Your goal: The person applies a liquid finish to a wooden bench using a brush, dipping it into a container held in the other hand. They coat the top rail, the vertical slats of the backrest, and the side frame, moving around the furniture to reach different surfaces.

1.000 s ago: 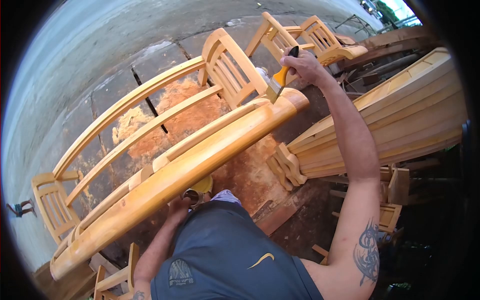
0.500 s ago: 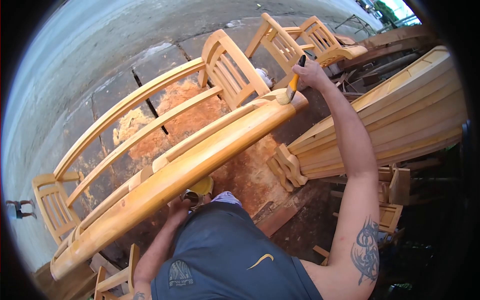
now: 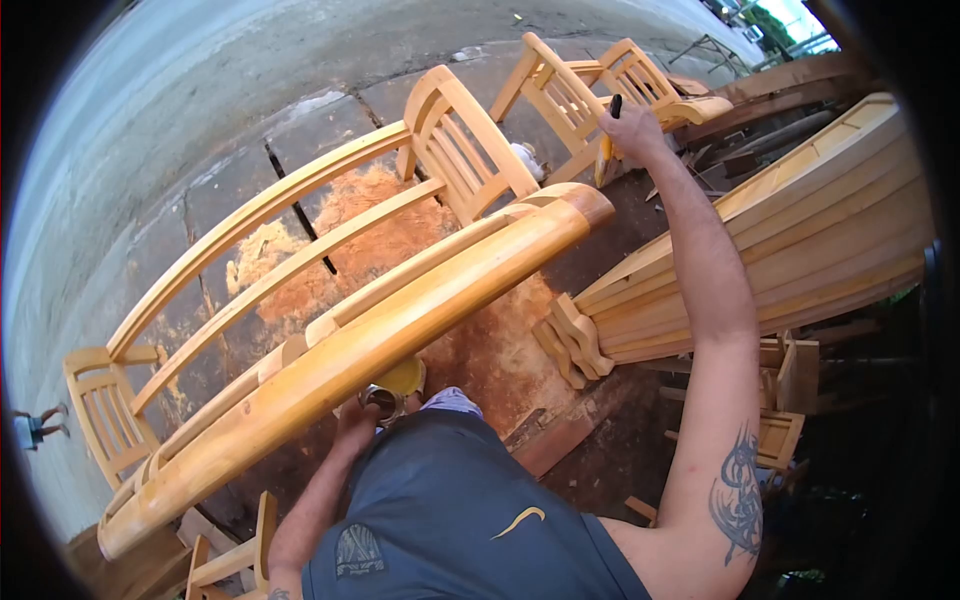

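Note:
My right hand is closed round a paintbrush with a black-tipped handle and a yellow lower part. The brush points downward, just beyond the right end of a long, rounded wooden rail. This glossy rail is the nearest part of a wooden bench frame lying across my view. Below the rail, close to my body, my left hand grips a small metal can, partly hidden by the rail. Beside the can shows a yellow container.
Slatted wooden chair parts stand at the back right. A large stack of wooden panels slants along the right, with scrap timber around it. Orange sawdust covers part of the concrete floor. A person is far off at the left.
My right hand has lifted the paintbrush off the right end of the rail and moved it slightly right and away. My left hand keeps its place with the can.

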`<control>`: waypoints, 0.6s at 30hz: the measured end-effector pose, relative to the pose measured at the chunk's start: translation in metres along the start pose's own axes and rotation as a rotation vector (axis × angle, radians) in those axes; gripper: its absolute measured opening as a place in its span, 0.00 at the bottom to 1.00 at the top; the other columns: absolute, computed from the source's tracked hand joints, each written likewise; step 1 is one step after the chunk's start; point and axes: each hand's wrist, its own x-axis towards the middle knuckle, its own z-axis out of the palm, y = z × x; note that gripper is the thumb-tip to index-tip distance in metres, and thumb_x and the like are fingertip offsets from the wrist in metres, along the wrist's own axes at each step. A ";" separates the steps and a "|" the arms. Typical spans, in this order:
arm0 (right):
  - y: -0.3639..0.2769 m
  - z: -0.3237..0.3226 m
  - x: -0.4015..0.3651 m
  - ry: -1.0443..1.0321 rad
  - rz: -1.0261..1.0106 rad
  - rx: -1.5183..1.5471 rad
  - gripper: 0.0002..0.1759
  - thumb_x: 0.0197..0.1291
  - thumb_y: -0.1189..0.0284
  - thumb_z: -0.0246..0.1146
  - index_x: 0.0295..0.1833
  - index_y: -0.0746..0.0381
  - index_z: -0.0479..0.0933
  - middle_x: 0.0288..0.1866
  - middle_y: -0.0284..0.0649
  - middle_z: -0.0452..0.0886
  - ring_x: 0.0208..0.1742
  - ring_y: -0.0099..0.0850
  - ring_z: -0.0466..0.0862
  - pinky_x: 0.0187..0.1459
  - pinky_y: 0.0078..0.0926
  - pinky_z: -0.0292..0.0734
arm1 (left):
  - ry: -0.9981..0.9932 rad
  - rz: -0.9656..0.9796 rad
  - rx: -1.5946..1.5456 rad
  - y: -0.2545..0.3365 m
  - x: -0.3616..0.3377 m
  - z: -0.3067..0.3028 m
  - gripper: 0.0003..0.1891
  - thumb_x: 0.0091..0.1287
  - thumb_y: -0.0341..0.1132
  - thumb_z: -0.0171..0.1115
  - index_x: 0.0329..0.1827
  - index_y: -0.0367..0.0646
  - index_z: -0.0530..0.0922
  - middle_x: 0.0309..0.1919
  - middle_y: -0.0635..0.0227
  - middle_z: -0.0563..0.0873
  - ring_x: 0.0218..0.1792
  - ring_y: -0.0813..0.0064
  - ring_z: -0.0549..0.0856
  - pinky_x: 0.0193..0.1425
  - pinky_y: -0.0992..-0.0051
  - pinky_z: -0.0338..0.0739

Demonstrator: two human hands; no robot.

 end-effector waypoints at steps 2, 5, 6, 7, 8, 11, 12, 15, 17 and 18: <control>-0.033 -0.032 -0.007 0.046 -0.041 -0.048 0.25 0.62 0.54 0.56 0.42 0.66 0.85 0.42 0.60 0.87 0.49 0.57 0.88 0.55 0.48 0.82 | -0.033 -0.010 -0.020 0.004 0.001 0.001 0.21 0.62 0.32 0.56 0.57 0.29 0.77 0.51 0.44 0.86 0.57 0.53 0.85 0.63 0.61 0.76; 0.003 0.026 -0.013 -0.051 0.069 -0.096 0.28 0.61 0.52 0.56 0.43 0.69 0.85 0.43 0.60 0.88 0.50 0.58 0.87 0.56 0.47 0.82 | -0.009 -0.014 -0.013 0.010 -0.001 0.001 0.21 0.62 0.33 0.56 0.56 0.30 0.78 0.50 0.44 0.87 0.57 0.53 0.86 0.63 0.61 0.76; 0.016 0.035 -0.025 -0.071 0.180 -0.070 0.30 0.60 0.50 0.56 0.44 0.69 0.85 0.44 0.62 0.87 0.51 0.57 0.88 0.57 0.47 0.81 | -0.026 -0.019 0.003 0.007 0.001 -0.001 0.21 0.62 0.33 0.56 0.56 0.30 0.78 0.50 0.44 0.87 0.56 0.54 0.86 0.62 0.61 0.77; 0.026 0.029 -0.035 -0.041 0.230 -0.060 0.30 0.60 0.50 0.57 0.44 0.69 0.86 0.44 0.62 0.87 0.51 0.57 0.88 0.57 0.47 0.81 | -0.040 -0.024 0.013 0.001 0.004 -0.002 0.20 0.62 0.33 0.56 0.55 0.30 0.79 0.49 0.45 0.87 0.55 0.54 0.87 0.62 0.61 0.77; 0.035 0.023 -0.045 -0.011 0.274 -0.050 0.30 0.60 0.50 0.57 0.45 0.69 0.86 0.44 0.63 0.87 0.51 0.57 0.88 0.57 0.47 0.82 | -0.052 -0.030 0.019 -0.002 0.005 -0.001 0.20 0.62 0.34 0.56 0.55 0.31 0.79 0.48 0.45 0.88 0.55 0.54 0.87 0.62 0.61 0.77; 0.008 -0.018 -0.069 0.075 0.413 0.000 0.30 0.61 0.50 0.58 0.44 0.69 0.86 0.42 0.63 0.87 0.51 0.57 0.88 0.57 0.47 0.82 | -0.015 -0.008 -0.012 0.009 -0.002 -0.004 0.20 0.62 0.35 0.56 0.54 0.31 0.80 0.47 0.45 0.88 0.54 0.54 0.87 0.61 0.61 0.77; -0.007 -0.040 -0.069 0.108 0.462 0.017 0.30 0.61 0.50 0.58 0.44 0.69 0.86 0.41 0.63 0.87 0.50 0.57 0.88 0.56 0.47 0.82 | -0.019 -0.008 0.000 0.013 -0.002 -0.005 0.20 0.62 0.35 0.56 0.54 0.31 0.80 0.48 0.45 0.88 0.54 0.54 0.87 0.61 0.61 0.77; -0.029 -0.057 -0.059 0.278 0.474 0.140 0.30 0.61 0.50 0.60 0.42 0.70 0.85 0.39 0.62 0.87 0.48 0.57 0.89 0.55 0.48 0.83 | -0.008 0.003 0.017 0.014 -0.001 -0.005 0.18 0.61 0.32 0.55 0.51 0.31 0.80 0.45 0.50 0.88 0.51 0.58 0.87 0.58 0.63 0.78; -0.037 -0.043 -0.066 0.248 0.456 0.238 0.29 0.61 0.51 0.61 0.41 0.71 0.84 0.37 0.62 0.87 0.46 0.57 0.89 0.53 0.48 0.83 | 0.011 0.043 0.010 0.006 0.005 -0.002 0.14 0.58 0.25 0.54 0.46 0.32 0.81 0.39 0.59 0.88 0.44 0.65 0.87 0.52 0.67 0.80; -0.028 -0.020 -0.072 0.210 0.467 0.292 0.28 0.61 0.51 0.61 0.40 0.71 0.84 0.37 0.62 0.87 0.46 0.58 0.89 0.52 0.49 0.83 | -0.006 0.034 0.016 0.003 0.008 -0.002 0.16 0.60 0.29 0.55 0.49 0.32 0.81 0.42 0.54 0.88 0.48 0.61 0.87 0.55 0.65 0.79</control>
